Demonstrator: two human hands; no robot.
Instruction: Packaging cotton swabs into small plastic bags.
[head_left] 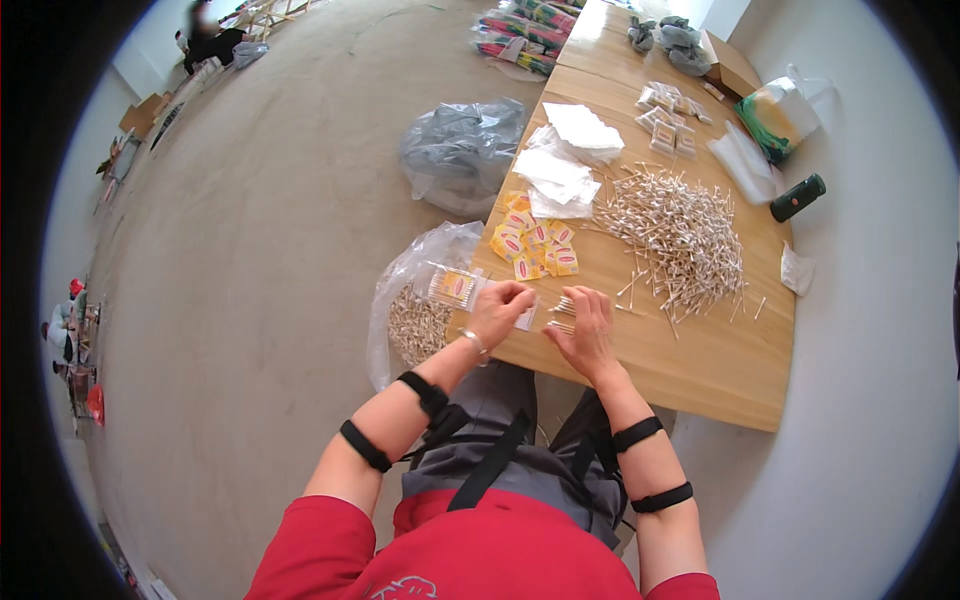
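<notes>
Near the table's front left corner, my left hand [497, 310] is closed in a pinch at the edge of a small clear plastic bag [526, 317]. Against its outer side lies a clear packet [453, 287] of cotton swabs with a yellow card inside. My right hand [590, 335] curls around a small bunch of cotton swabs [563, 308], their tips pointing toward the left hand. Just beyond the hands is a scatter of yellow printed cards [535, 240]. A large heap of loose cotton swabs [675, 235] spreads to the right of them.
White plastic sleeves [560, 165] are stacked behind the cards. Filled packets [670, 120] sit farther back. A dark green flask [798, 198] lies by the wall. Left of the wooden table [690, 375], an open bag of swabs [418, 325] and a grey plastic bag [462, 155] rest low down.
</notes>
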